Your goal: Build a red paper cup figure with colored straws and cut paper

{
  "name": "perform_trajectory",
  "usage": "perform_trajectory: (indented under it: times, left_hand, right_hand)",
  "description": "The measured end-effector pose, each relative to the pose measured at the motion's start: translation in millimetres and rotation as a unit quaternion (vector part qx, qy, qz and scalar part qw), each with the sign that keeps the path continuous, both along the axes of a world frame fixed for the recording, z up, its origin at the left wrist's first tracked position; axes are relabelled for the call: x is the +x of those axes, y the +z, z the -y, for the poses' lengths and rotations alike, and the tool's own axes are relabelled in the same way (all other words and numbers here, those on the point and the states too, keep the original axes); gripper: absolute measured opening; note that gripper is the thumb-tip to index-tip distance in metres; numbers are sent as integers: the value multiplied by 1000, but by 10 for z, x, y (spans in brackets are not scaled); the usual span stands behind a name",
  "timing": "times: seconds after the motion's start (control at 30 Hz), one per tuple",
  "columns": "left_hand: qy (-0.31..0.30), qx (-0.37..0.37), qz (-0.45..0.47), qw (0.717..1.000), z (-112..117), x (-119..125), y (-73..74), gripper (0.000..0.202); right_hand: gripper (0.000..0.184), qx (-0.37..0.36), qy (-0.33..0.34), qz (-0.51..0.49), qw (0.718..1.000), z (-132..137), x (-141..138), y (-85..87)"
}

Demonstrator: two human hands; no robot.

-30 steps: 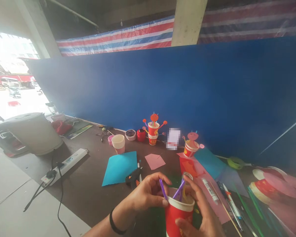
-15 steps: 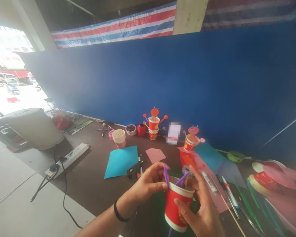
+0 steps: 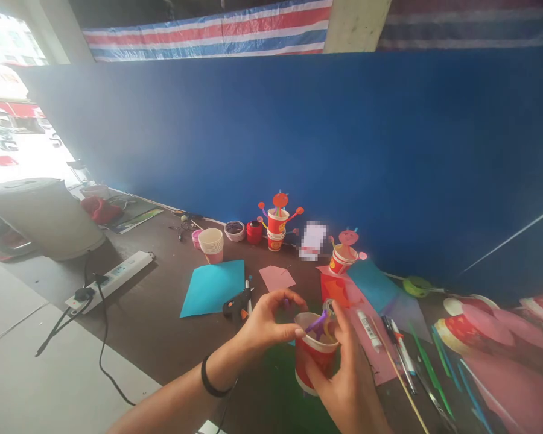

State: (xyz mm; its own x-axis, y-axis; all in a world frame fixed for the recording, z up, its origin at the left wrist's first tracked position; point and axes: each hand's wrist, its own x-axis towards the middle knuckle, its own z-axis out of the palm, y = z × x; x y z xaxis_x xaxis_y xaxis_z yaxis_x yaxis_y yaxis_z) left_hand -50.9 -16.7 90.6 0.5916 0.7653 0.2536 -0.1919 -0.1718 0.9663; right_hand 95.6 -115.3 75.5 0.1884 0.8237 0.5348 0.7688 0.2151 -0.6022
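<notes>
Fingers of the right hand [image 3: 348, 381] grip a red paper cup [image 3: 322, 360] at the lower centre of the frame; we see the thumb laid across its near wall and the index finger raised by the rim, a hold that presumably steadies the cup with its mouth facing up toward us. At the rim's left edge, the left hand [image 3: 266, 319] sets its thumb while its other fingers curl beyond; a purple piece [image 3: 288, 304] shows between them, but we cannot tell whether they pinch it. Purple straws [image 3: 317, 325] lean inside the cup. Left of the hands, a glue gun [image 3: 236, 303] lies by a blue sheet [image 3: 215, 286], perhaps for easy reach. We find pens [image 3: 403, 349] and a white tube [image 3: 368, 330] at the lower right, probably for the same reason. Farther up, one cup figure [image 3: 277, 221] at centre and a second figure [image 3: 342, 259] to its right stand near a blue panel [image 3: 253, 138], where we judge them clear of the hands. Pale cups [image 3: 212, 244] stand left of these, nested, we suppose, to save room.
</notes>
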Motion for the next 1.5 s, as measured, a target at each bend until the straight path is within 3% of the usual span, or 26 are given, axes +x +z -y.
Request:
perform_trajectory:
  times: [0.1, 0.17, 0.27, 0.37, 0.43, 0.57, 0.8, 0.97, 1.2, 1.5]
  left_hand:
    - [35, -14, -21, 999, 21, 76, 43, 38]
    - [72, 22, -33, 997, 50, 105, 118, 37]
    - [153, 165, -69, 972, 97, 118, 277, 33]
    - [130, 317, -147, 928, 131, 141, 389, 13]
    - [119, 358, -187, 907, 141, 171, 405, 6]
    - [140, 356, -215, 899, 139, 215, 350, 5]
    - [131, 358, -187, 905, 125, 171, 310, 12]
    - [104, 380, -179, 902, 133, 136, 349, 9]
    - [136, 457, -199, 856, 190, 115, 390, 10]
    - [184, 451, -204, 850, 279, 168, 331, 8]
  right_hand:
    - [73, 25, -4, 27, 999, -15, -10, -30]
    - [73, 33, -6, 41, 999, -13, 11, -37]
    - [71, 11, 6, 47, 999, -5, 71, -27]
    - [68, -1, 27, 57, 998, -5, 117, 5]
    - [67, -6, 35, 76, 996, -7, 126, 30]
    - [66, -9, 44, 93, 995, 5, 123, 77]
    - [30, -40, 86, 26, 995, 15, 172, 285]
    - [11, -7, 87, -27, 996, -20, 180, 394]
    - [5, 22, 18, 46, 999, -64, 99, 376]
    - [10, 52, -20, -7, 998, -78, 19, 336]
